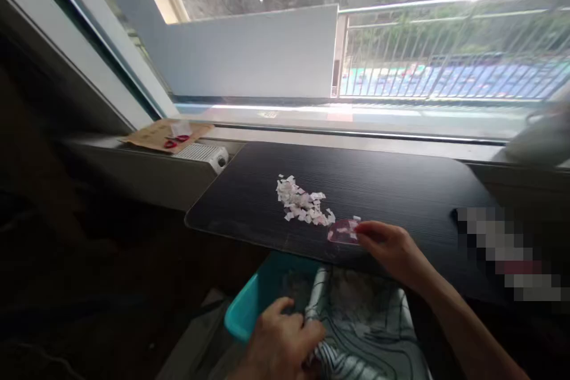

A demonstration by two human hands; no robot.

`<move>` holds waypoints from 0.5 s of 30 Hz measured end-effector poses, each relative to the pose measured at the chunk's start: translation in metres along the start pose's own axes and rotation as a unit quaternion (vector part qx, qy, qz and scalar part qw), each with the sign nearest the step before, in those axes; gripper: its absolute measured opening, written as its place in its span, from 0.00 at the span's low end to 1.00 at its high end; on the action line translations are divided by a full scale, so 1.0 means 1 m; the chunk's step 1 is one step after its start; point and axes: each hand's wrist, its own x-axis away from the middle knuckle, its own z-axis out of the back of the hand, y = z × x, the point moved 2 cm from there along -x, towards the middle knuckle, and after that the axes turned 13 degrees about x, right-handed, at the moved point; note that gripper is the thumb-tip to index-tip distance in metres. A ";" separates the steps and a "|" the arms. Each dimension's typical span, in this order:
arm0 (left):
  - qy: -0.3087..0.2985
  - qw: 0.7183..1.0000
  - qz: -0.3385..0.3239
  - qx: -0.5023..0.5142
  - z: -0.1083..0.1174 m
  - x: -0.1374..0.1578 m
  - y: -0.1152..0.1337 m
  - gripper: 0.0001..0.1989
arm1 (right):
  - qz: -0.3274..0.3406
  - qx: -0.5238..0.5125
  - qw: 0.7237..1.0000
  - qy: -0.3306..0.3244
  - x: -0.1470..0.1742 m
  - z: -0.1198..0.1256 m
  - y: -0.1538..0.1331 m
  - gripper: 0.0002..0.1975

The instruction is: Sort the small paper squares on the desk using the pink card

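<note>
On the dark table lies a heap of small torn or cut paper scraps (303, 202), mostly white with some pink. My right hand (394, 243) is closed in a pinch on a translucent pink plastic card (342, 231), which rests low on the table at the near right end of the heap. A few scraps show at the card. Below the table edge, my left hand (285, 335) is closed on the rolled edge of a white bag with dark stripes (369, 332). The bag is beside a turquoise basin (243, 312); its contents are unclear.
The black tabletop (378, 184) stands against the window sill. Red-handled scissors (176, 141) lie on brown paper (151, 132) at the left, above a white radiator (202, 154). A blurred-out object (503, 249) sits at the table's right. A pale rounded object (541, 139) stands on the sill.
</note>
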 end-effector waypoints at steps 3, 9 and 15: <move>-0.017 1.000 0.004 -0.004 -0.004 -0.004 0.005 0.12 | -0.002 -0.009 1.000 0.011 -0.002 -0.001 0.003 0.12; -0.022 0.999 0.008 -0.031 -0.005 -0.009 0.010 0.11 | 0.011 -0.005 1.000 0.008 -0.005 -0.009 -0.001 0.12; -0.038 0.998 0.013 -0.043 -0.004 -0.011 0.012 0.11 | 0.026 -0.011 1.000 0.008 -0.008 -0.012 -0.008 0.12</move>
